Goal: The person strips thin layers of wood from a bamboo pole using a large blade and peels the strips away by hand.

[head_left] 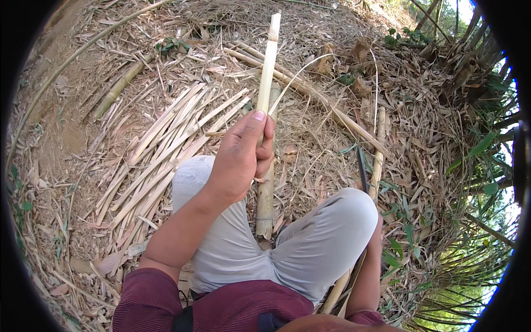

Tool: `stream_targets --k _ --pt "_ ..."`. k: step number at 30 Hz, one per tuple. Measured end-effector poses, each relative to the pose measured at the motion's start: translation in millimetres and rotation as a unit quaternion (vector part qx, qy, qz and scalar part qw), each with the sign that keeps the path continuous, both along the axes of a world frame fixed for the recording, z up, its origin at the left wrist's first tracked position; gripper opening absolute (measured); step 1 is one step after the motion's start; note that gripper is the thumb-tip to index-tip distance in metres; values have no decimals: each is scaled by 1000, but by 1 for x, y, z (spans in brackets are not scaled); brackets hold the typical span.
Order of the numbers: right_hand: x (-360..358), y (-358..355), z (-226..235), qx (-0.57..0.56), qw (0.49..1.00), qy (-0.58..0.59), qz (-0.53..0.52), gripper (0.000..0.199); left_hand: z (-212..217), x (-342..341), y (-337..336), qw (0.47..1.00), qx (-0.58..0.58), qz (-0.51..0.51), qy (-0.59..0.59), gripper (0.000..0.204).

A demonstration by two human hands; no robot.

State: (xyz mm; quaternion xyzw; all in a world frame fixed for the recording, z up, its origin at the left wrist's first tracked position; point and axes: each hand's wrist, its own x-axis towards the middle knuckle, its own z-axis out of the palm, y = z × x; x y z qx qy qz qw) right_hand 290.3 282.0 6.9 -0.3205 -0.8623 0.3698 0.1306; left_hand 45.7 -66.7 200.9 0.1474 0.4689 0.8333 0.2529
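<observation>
seen from the head camera, a person sits on ground covered in dry leaves (412,182), knees bent wide. the left hand (243,146), near the middle of the view, is closed round a pale bamboo strip (269,66), thumb pressed flat on it and fingers curled behind; the strip stands nearly upright, its tip toward twelve o'clock. a thin peel (301,72) rises beside it, bending off toward one o'clock. the right forearm (371,260) comes up from five o'clock and goes behind the right knee (357,213), which hides the right hand, so i cannot tell whether its fingers are spread or gripping. just past that knee, at three o'clock, a dark blade (362,165) sticks up close beside a bamboo pole (378,157). a thick bamboo log (265,205) lies beyond the lap, from six o'clock up behind the left hand. a heap of split strips (160,146) fans out at nine to ten o'clock, past the left knee (191,171). farther off at ten lies a greenish pole (119,88); long thin poles (326,105) slant across at one.
</observation>
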Motion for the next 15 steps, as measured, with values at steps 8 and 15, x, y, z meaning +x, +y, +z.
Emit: stream_targets --k 8,15 --pt "-126 -81 226 300 911 253 125 40 4 10 15 999 0 -38 40 31" --pt "-187 -163 241 456 737 260 426 42 -4 24 11 982 -101 68 147 39"
